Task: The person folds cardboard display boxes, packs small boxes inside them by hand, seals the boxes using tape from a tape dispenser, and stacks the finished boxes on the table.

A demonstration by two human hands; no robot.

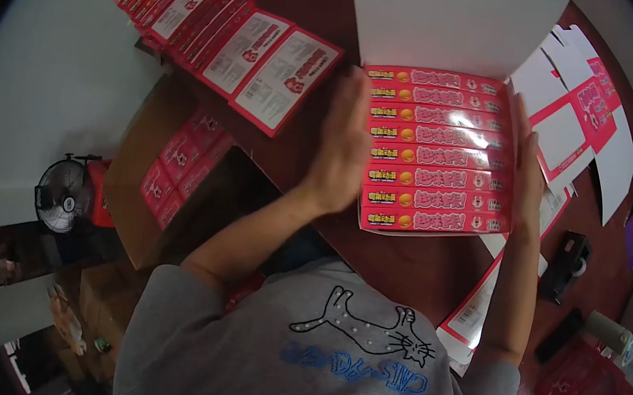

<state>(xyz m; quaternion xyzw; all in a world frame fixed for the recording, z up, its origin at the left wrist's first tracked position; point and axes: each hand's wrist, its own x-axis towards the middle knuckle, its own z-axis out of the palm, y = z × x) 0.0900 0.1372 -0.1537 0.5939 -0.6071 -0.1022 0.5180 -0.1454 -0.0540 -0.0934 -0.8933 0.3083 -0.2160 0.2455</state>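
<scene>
An open carton with a raised white lid (451,23) stands on the table before me. Inside it lie several slim pink boxes (444,138) in a stacked row, their printed long sides facing me. My left hand (343,145), slightly blurred, presses flat against the carton's left side with the fingers pointing away from me. Against the right side wall rests my right hand (527,177), its fingers straight and partly hidden by that wall. The carton is held between the two palms.
Rows of packed pink boxes (225,42) occupy the table's far left. Unfolded carton blanks (576,112) lie at right, near a black tape dispenser (567,266). Below the table's left edge, a cardboard box (137,166) holds pink packages. A fan (67,195) stands farther left.
</scene>
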